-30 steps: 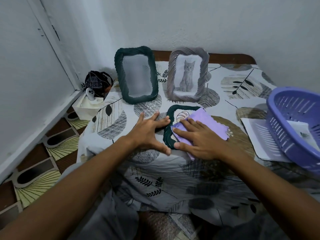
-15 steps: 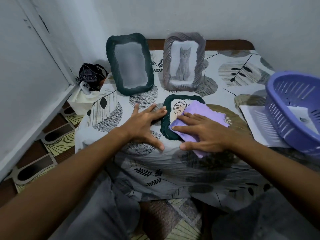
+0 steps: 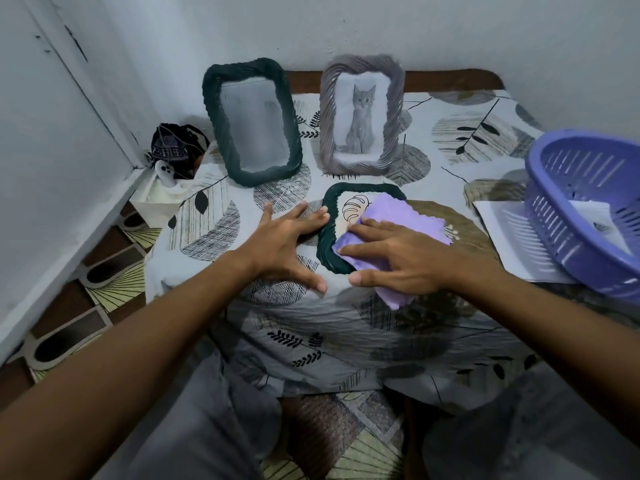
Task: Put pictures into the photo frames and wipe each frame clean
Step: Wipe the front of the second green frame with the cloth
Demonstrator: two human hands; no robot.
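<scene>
- table (image 3: 450, 109) with leaf-print cloth fills the view; everything sits on it, person seated at 6 o'clock.
- purple basket (image 3: 585, 216) at 3 o'clock, on white sheets (image 3: 502, 237) – probably spare pictures, kept in right-hand reach; a print lies inside the basket too.
- dark green upright frame (image 3: 211, 109) at 11 o'clock, propped tilted back, long axis vertical, glass facing the person; what is in it I cannot tell, pane looks grey.
- grey upright frame (image 3: 327, 109) at 12 o'clock beside it, same pose, cat picture in – looks finished and parked at the back out of the way.
- left hand (image 3: 277, 247) flat on the cloth at 9 o'clock of the centre frame, fingers spread wide and straight, fingertips touching its left rim – bracing so it does not slide.
- right hand (image 3: 405, 258) flat, fingers straight and slightly apart, pressing the wiping cloth down, not gripping.
- small green frame (image 3: 327, 244) lies face up at centre, long axis running roughly 12 to 6, picture with a line drawing inside; flat because it is being wiped.
- purple wiping cloth (image 3: 408, 216) covers the frame's right half, spilling over toward 4 o'clock.
</scene>
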